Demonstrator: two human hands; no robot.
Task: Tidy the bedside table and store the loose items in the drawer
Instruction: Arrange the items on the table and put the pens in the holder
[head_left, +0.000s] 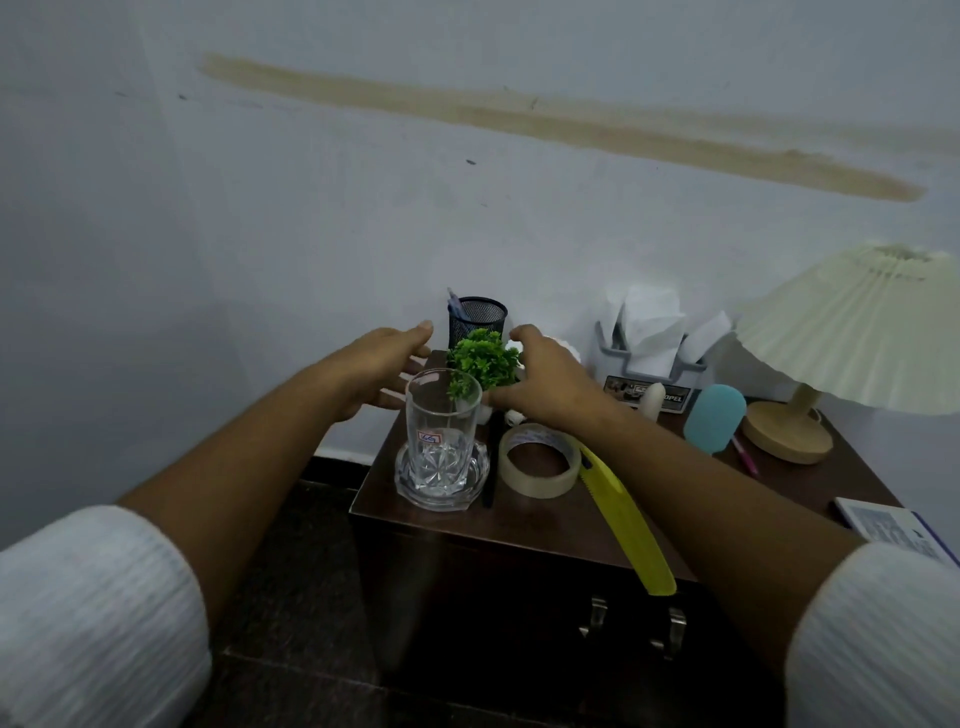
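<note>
A small green potted plant (485, 361) stands near the back left of the dark wooden bedside table (524, 519). My left hand (382, 371) and my right hand (545, 382) flank the plant with fingers spread; neither grips it. In front stands an empty glass (441, 434) on a clear glass coaster (475, 480). A roll of clear tape (540, 460), a black pen (491, 462) and a yellow saw-edged tool (631, 525) lie on the top. The drawer handle (631, 621) shows below the front edge.
A black mesh pen holder (478, 319) stands behind the plant. A grey tissue holder (652, 353), a blue oval object (714, 418), a pink pen (745, 454), a pleated lamp (852, 338) and a book (891, 530) fill the right side. The wall is close behind.
</note>
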